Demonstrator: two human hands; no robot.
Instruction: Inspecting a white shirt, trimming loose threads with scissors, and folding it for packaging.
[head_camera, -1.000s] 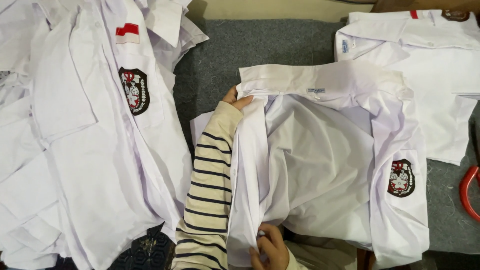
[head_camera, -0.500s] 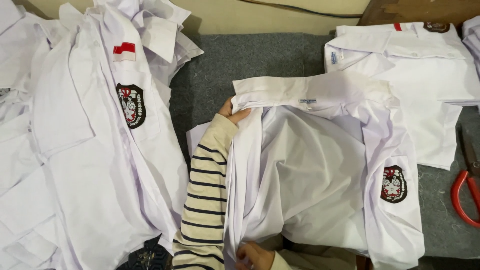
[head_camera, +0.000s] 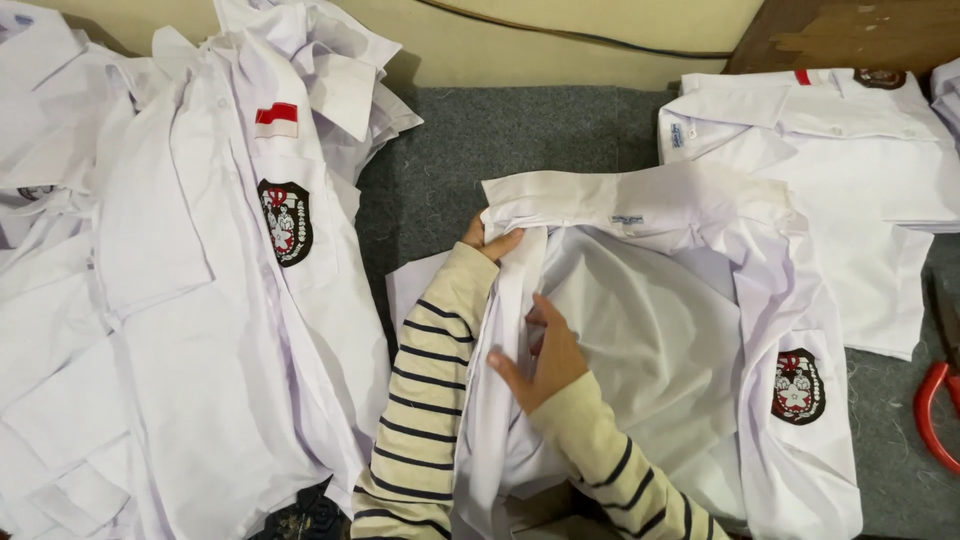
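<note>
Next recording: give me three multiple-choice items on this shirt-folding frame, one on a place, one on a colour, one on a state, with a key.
1. Where is the left hand?
A) at the collar of the open shirt
B) on the red handle
C) on the shirt pile

2. What colour is the cloth under the shirts?
A) green
B) grey
C) yellow

3. How does the right hand lie?
A) clenched in a fist
B) gripping scissors
C) flat on the front strip

Key: 1 A, fingers at the collar end; 2 B, grey shows between shirts; 3 C, fingers spread on fabric.

A garment workshop, by the look of it. Piled white uniform shirts (head_camera: 190, 330) cover grey felt matting (head_camera: 520, 135). Red-handled scissors (head_camera: 935, 415) lie at the right.
</note>
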